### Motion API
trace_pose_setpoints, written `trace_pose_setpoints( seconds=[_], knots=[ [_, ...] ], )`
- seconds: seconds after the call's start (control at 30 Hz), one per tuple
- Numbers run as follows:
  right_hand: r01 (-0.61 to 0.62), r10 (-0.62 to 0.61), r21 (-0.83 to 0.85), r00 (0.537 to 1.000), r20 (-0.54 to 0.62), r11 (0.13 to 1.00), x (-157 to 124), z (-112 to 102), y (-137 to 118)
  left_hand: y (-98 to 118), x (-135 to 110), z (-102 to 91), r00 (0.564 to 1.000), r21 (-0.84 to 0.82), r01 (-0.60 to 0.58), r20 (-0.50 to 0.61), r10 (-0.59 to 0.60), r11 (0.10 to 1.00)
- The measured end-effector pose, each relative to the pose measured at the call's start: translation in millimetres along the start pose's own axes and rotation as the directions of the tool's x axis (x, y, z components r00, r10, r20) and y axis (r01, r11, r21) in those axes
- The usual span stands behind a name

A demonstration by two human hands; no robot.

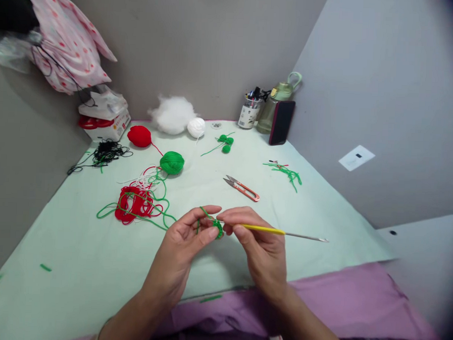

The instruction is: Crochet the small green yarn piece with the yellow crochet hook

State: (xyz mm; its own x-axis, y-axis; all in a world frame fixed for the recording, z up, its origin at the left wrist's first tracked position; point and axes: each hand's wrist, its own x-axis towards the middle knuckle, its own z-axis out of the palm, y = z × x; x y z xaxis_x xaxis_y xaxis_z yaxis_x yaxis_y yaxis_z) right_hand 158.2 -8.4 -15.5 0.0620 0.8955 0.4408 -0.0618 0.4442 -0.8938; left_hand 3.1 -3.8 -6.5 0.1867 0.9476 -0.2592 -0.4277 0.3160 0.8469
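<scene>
Between the thumb and fingers of my left hand [185,243] is a small green crochet piece [219,230], with green yarn running over the raised index finger. My right hand [263,250] grips a crochet hook [265,229] by its yellow handle. One metal end of the hook points right, away from the hand; the other end meets the top of the green piece, its tip too small to make out. From the left hand, a green strand leads left toward the green yarn ball [172,162].
Thread snips [242,188] lie beyond my hands. Tangled red yarn [134,205] is on the left, near a red ball [139,136], white stuffing [173,113] and a white ball [196,127]. Small green pieces [226,142], yarn scraps [289,173], a phone [282,123] and a bottle [267,112] stand farther back.
</scene>
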Motion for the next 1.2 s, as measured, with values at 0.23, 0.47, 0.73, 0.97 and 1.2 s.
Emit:
trace_pose_setpoints(
  seconds=[0.23,0.47,0.73,0.97,1.2],
  knots=[
    [0.008,-0.008,0.033,1.000,0.000,0.999,-0.2,-0.5,-1.6,9.0,-1.0,3.4,0.995,-0.121,0.085,0.060,-0.078,0.989],
    [-0.225,0.266,0.355,0.962,-0.070,0.908,7.2,-8.5,3.8,16.3,-0.9,-0.7,0.979,-0.137,0.177,0.122,-0.161,0.975],
    [-0.082,0.078,0.190,0.996,0.032,0.978,5.4,-0.5,1.8,4.0,-1.1,-0.8,0.998,0.039,-0.004,0.070,0.001,0.999],
    [-0.041,0.036,0.115,0.998,0.048,0.993,5.9,-0.9,-0.1,5.8,-3.4,3.1,0.999,0.014,-0.011,0.045,0.010,1.000],
    [-0.086,0.090,0.170,0.996,-0.020,0.982,4.4,-4.1,6.1,8.5,-6.8,10.2,0.995,0.028,-0.053,-0.078,0.055,0.998]
  ],
)
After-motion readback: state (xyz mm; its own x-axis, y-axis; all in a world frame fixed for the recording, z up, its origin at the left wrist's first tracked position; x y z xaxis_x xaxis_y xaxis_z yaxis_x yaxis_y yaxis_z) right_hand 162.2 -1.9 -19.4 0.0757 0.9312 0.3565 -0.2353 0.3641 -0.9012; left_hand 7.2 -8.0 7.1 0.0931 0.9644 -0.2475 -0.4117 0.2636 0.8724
